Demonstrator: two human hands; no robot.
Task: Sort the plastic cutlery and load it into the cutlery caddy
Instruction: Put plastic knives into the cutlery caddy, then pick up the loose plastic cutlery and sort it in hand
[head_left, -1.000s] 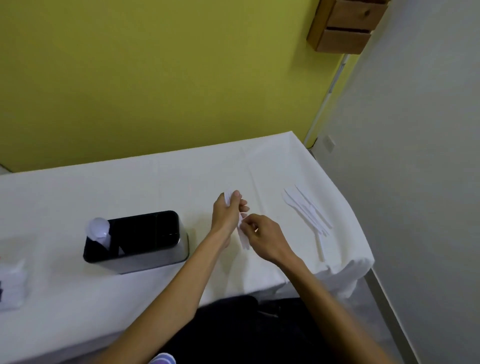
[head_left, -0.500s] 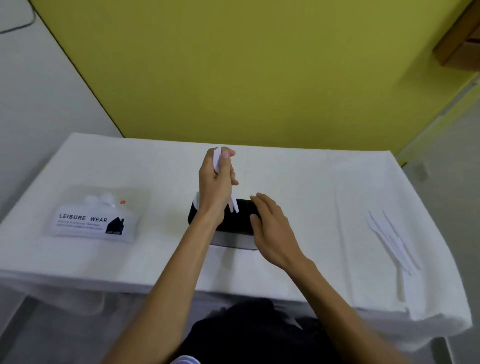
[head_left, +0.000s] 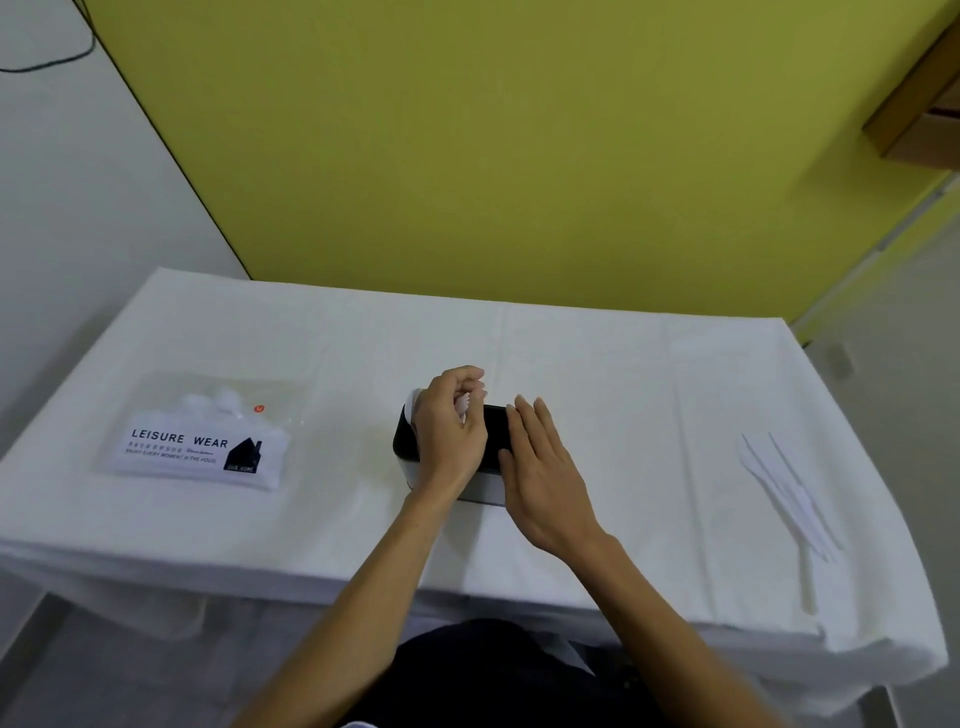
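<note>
Right hand (head_left: 540, 467): lying open and flat, fingers straight, resting against the 3 o'clock end of the caddy, probably steadying it while the other hand loads

Left hand (head_left: 448, 434): curling closed around white plastic forks (head_left: 464, 404), tines showing between the fingers, hovering over the caddy's top, seemingly lowering them into a slot; which compartment, I cannot tell

Cutlery caddy (head_left: 402, 441): sitting mid-table, black with a pale base, largely hidden by both hands

Remaining knives (head_left: 789, 493): lying fanned at 3 o'clock, well apart, apparently waiting their turn

Plastic bag (head_left: 200, 439): lying at 9 o'clock, printed LEISURE WEAR, holding white items

Table (head_left: 597, 364): wearing a white cloth
</note>
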